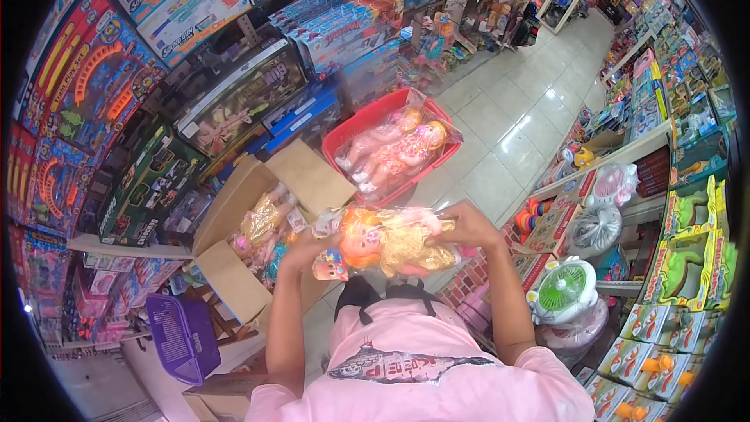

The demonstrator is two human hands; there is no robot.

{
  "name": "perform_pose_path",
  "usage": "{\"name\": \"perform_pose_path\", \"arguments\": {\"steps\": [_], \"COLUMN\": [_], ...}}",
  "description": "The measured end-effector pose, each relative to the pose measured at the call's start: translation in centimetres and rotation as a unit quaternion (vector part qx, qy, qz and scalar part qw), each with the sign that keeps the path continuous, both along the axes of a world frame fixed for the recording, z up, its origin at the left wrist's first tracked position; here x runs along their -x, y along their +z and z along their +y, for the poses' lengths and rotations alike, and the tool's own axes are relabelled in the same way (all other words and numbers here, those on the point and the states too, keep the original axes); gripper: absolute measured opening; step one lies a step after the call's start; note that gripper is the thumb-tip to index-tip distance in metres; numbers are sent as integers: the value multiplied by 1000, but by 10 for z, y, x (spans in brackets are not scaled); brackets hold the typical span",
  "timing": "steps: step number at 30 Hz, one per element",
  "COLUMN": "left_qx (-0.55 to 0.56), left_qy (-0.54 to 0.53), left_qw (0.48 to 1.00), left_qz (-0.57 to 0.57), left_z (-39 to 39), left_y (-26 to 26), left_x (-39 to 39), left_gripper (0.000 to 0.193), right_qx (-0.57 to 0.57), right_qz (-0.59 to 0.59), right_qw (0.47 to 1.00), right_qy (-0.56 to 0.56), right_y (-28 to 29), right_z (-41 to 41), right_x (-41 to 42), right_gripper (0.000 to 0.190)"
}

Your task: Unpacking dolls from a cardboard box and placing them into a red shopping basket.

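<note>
Both my hands hold a doll in clear plastic wrap (404, 243), which has orange hair and a gold outfit and lies sideways before my chest. My left hand (310, 249) grips the wrap at the head end. At the leg end, my right hand (469, 225) is closed on the package. Beyond the doll stands a red plastic basket (436, 179) with wrapped dolls (398, 152) lying in it. To the left is an open cardboard box (225, 272) that has more wrapped dolls (263, 217) inside.
A purple plastic basket (181, 340) stands at lower left. Shelves of boxed toys (222, 99) line the left side. On the right are shelves with a green-and-white fan (562, 287) and packaged toys (685, 264). A tiled aisle (510, 123) runs towards the upper right.
</note>
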State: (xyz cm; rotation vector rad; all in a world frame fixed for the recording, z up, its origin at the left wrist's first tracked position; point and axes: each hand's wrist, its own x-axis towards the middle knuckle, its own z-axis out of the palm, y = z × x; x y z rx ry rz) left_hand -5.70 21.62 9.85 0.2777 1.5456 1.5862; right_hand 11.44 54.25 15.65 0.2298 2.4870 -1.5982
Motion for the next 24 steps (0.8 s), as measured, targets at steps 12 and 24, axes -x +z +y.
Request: {"name": "perform_pose_path", "arguments": {"steps": [12, 24], "left_qx": [-23, -116], "left_qy": [87, 193], "left_qw": [996, 963], "left_qz": [-28, -150], "left_z": [17, 53], "left_y": [-33, -52], "left_x": [2, 37], "left_gripper": [62, 60], "right_qx": [-246, 126], "right_qz": [121, 162], "right_qw": [953, 888], "right_qy": [-127, -412], "right_y": [-2, -74], "right_z": [-11, 48], "right_x": [10, 43], "right_gripper": [54, 45]}}
